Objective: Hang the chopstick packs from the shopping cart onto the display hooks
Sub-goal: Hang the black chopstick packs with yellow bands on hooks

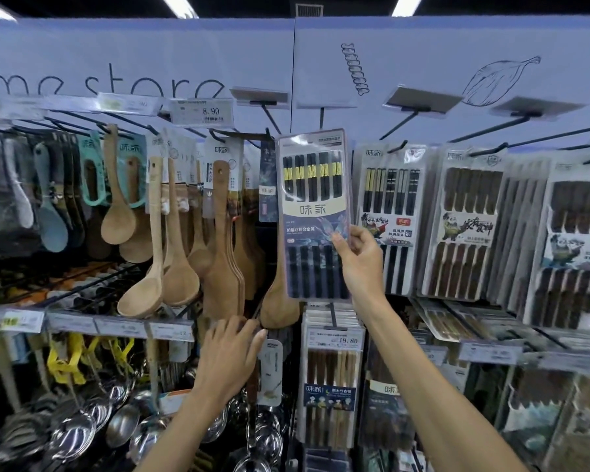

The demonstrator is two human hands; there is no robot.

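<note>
Right arm stretched up; right hand (pixel 358 253) pinches one pack (pixel 312 199) by its right edge, upright, its top level with the hooks (pixel 396 147); left hand (pixel 232 352) lower, fingers loosely straight, holding nothing, fingertips by a spoon (pixel 280 310); two hands, well apart.

Black chopsticks banded in yellow are shown in the chopstick pack (pixel 315 212), over a cream strip and a blue-purple printed card. The wooden ladles (pixel 181 284) are coloured pale tan, the rice paddle (pixel 50 226) light blue; the header board (pixel 457 46) is white, drawn with black outlines.
</note>
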